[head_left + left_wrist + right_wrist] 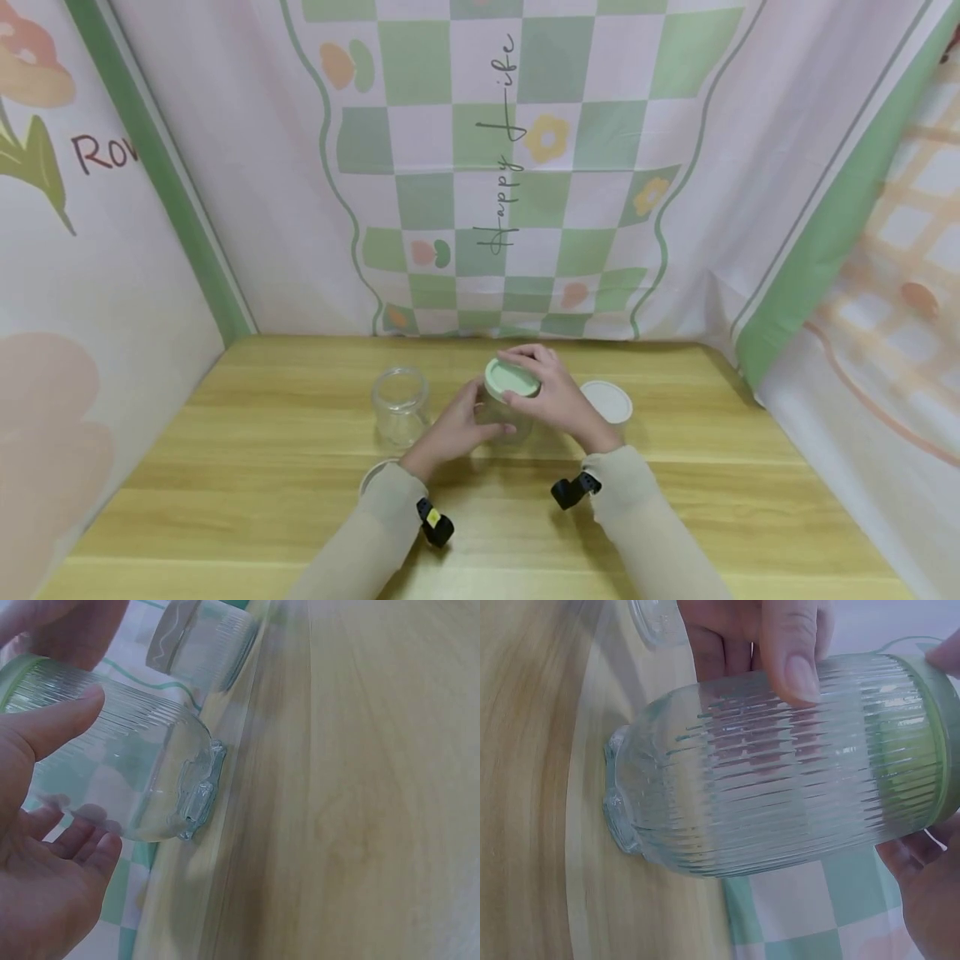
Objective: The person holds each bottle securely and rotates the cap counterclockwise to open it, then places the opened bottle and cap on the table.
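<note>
A clear ribbed glass jar [780,765] with a light green lid [512,378] is between both hands near the middle of the table. My left hand [457,427] holds the jar's body, its thumb on the near side and its fingers round the other. From above, my right hand [551,390] grips the green lid by its rim, thumb and fingers on opposite sides. The lid sits on the jar's mouth. In the right wrist view the jar's footed base is close to the tabletop; I cannot tell whether it touches.
A lidless glass jar [401,408] stands left of the hands. Right of them, partly behind the right wrist, is a jar with a white lid [606,402]. A pale round rim [372,475] shows from under the left sleeve. A printed curtain [487,167] hangs behind the wooden table [247,467].
</note>
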Action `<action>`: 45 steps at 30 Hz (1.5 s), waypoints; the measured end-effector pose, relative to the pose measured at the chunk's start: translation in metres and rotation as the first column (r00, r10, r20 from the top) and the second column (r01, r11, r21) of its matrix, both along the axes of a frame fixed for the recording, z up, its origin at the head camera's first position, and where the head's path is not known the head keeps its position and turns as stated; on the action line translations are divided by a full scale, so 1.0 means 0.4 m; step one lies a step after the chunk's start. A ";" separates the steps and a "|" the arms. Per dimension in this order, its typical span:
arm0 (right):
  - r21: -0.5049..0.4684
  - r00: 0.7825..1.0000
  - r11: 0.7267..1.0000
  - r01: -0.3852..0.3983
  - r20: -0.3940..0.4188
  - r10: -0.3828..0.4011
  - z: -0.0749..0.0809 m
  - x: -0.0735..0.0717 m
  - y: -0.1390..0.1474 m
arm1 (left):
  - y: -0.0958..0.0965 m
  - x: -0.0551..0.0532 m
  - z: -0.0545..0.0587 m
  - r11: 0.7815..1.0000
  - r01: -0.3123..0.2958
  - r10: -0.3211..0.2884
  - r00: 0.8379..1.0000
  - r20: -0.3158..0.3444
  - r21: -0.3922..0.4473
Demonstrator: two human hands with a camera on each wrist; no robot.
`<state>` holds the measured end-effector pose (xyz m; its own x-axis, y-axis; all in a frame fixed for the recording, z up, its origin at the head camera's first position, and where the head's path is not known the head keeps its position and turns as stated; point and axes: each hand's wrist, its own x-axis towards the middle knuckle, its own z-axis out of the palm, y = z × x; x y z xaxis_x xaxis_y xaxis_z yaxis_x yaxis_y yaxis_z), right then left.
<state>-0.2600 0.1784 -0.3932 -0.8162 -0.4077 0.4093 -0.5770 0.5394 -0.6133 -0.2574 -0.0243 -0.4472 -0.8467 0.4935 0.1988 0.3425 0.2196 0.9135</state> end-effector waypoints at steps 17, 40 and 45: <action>0.071 0.998 0.996 0.057 0.014 -0.058 0.042 0.023 -0.016 | -0.003 0.007 0.002 1.000 0.011 -0.011 1.000 0.003 0.027; 0.363 0.878 0.824 0.435 -0.371 -0.300 0.058 0.081 -0.093 | 0.003 0.018 0.015 1.000 -0.006 0.005 1.000 0.011 0.029; 0.335 0.871 0.836 0.434 -0.393 -0.295 0.051 0.080 -0.091 | 0.002 0.042 0.053 0.999 0.010 -0.010 1.000 0.009 0.039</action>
